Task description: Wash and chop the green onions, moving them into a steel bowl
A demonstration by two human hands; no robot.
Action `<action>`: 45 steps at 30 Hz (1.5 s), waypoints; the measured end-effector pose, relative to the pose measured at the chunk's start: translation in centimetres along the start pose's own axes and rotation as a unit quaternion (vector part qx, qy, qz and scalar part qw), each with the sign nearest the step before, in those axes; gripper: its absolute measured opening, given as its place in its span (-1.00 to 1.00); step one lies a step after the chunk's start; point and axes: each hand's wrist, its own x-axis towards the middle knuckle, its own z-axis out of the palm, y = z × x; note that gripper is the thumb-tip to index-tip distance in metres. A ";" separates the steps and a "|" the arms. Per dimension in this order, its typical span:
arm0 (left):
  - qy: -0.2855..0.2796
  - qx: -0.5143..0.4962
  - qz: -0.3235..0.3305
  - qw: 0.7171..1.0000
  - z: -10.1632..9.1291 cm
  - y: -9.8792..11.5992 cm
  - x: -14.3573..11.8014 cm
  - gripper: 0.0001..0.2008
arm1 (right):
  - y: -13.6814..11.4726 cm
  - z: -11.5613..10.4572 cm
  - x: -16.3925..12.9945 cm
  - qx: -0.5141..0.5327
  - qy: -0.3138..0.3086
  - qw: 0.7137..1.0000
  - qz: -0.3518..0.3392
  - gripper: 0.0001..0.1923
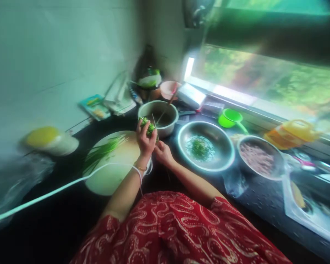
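Note:
Chopped green onions [147,125] are cupped in my left hand [146,141], raised beside the near rim of a metal pot [143,112]. My right hand [163,153] is closed on the handle of a knife [155,126], its thin blade seen nearly edge-on against the chopped greens. A round pale cutting board [106,181] lies to the left, with long green onion stalks [103,151] on it. Dark contents and a pair of chopsticks [169,104] show in the pot. Right of my hands, a wide metal bowl [222,146] holds chopped greens [199,147] over something whitish.
A bowl of pale pinkish pieces [257,158], a green dipper [230,117] and a yellow oil jug [293,134] stand at right, near the sink [316,220]. A white cable [57,189] crosses the left side over the board. A yellow-lidded jar [52,140] lies by the wall.

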 end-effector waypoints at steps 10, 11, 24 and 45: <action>-0.201 -0.241 -0.247 0.917 24.6 11.0 -9.0 -0.60 | 6.4 -25.2 -4.0 -0.286 0.150 0.931 0.172 -0.92; -0.227 -0.206 -0.282 0.909 25.5 10.7 -10.0 -0.59 | 7.4 -26.4 -4.3 -0.269 0.162 0.929 0.194 -0.92; -0.309 -0.034 0.145 0.939 27.0 15.2 -11.3 -0.82 | 8.2 -30.1 -4.4 0.087 0.216 0.953 0.193 -0.86; -0.261 0.007 0.212 0.942 29.1 13.0 -7.6 -0.80 | 4.9 -34.6 -12.7 0.087 0.042 0.963 0.253 -0.82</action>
